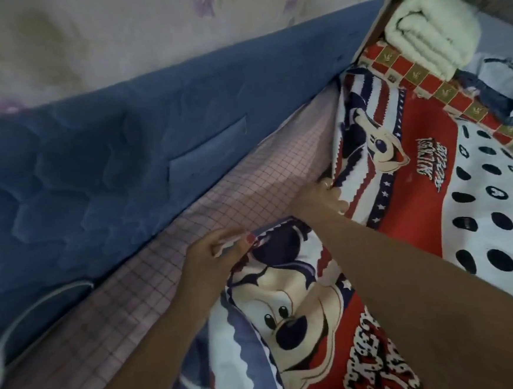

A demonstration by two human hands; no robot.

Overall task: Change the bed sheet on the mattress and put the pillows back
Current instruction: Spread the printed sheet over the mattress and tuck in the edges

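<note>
A cartoon-mouse bed sheet (pixel 433 198) in red, white and navy, with black dots, lies over the right side of the bed. My left hand (pixel 214 256) pinches its scalloped edge near the middle. My right hand (pixel 323 195) grips the same edge a little farther up. Under the sheet's edge a pink checked cloth (pixel 234 196) covers the mattress. No pillow is clearly visible.
A blue quilted pad (pixel 93 164) leans along the wall on the left, with a white strap (pixel 11 336) at its lower end. Floral wallpaper (pixel 113 30) is above it. A rolled white blanket (pixel 432 30) sits at the bed's far end, next to pale blue cloth (pixel 504 82).
</note>
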